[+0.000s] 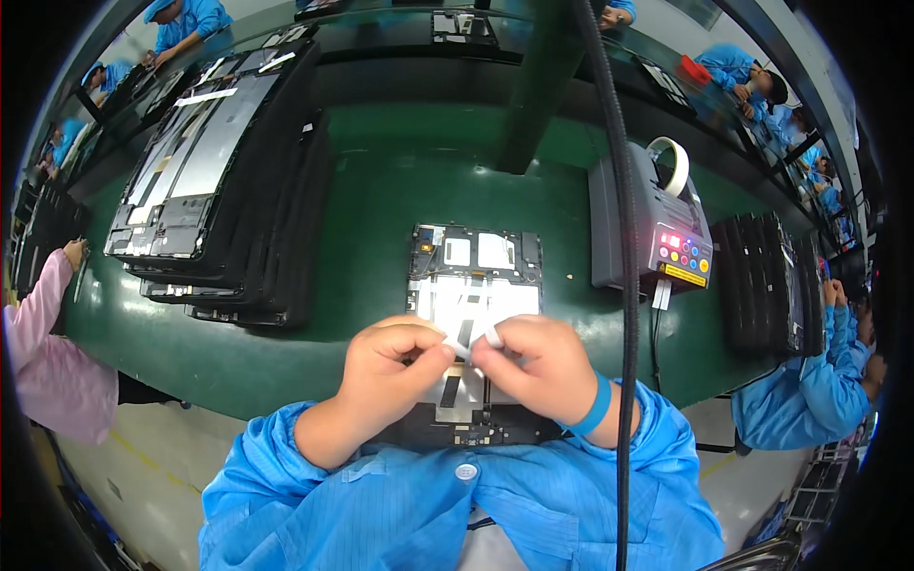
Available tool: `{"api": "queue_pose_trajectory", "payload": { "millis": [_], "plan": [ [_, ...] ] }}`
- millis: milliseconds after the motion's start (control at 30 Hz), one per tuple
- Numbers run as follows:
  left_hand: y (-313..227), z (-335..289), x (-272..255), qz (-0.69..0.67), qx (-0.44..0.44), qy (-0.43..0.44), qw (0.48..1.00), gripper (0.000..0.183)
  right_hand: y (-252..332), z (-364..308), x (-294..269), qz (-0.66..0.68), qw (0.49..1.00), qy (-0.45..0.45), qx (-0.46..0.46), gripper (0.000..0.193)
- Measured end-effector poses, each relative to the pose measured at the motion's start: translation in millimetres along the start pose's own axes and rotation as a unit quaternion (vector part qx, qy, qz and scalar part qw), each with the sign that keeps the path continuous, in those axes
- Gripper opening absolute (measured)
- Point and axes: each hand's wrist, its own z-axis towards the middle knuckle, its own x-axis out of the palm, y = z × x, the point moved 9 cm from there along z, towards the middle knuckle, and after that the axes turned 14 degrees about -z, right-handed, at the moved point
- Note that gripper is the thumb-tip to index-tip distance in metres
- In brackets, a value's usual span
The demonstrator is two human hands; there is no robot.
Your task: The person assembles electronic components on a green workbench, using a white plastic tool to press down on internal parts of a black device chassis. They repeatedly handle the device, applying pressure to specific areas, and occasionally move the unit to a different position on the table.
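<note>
An opened tablet-like device (427, 290), with a black frame, a silver inner plate and dark strips, lies flat on the green table in front of me. Over its middle, a small white strip, apparently tape (458, 350), stretches between my fingertips. My left hand (392, 369) pinches one end of it between thumb and forefinger. At the other end, my right hand (545, 369) is closed in a similar pinch; a blue band circles that wrist. Between them the two hands hide part of the device's lower half.
Left stands a tall stack of similar opened devices (205, 171). A grey tape dispenser (614, 224) holding a white roll sits to the right, near more stacked black devices (762, 285). A dark cable (624, 190) hangs in front, and a green post (538, 105) rises behind. Co-workers sit around.
</note>
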Motion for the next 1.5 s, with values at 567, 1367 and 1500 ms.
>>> {"api": "queue_pose_trajectory", "payload": {
  "millis": [567,1367,1500],
  "plan": [
    [-8.1,38.2,-22.0,0.505,0.16,0.021,0.848,0.025,-19.0,98.5,47.3,-0.175,0.982,0.015,-0.076,0.024],
    [3.2,49.0,-26.1,0.433,0.131,0.057,0.89,0.032,-28.5,112.1,51.2,-0.242,0.937,0.17,-0.188,0.006],
    [3.9,48.9,-28.1,0.42,0.134,0.054,0.896,0.031,-29.0,120.9,63.0,-0.252,0.925,0.223,-0.176,0.008]
  ]
}}
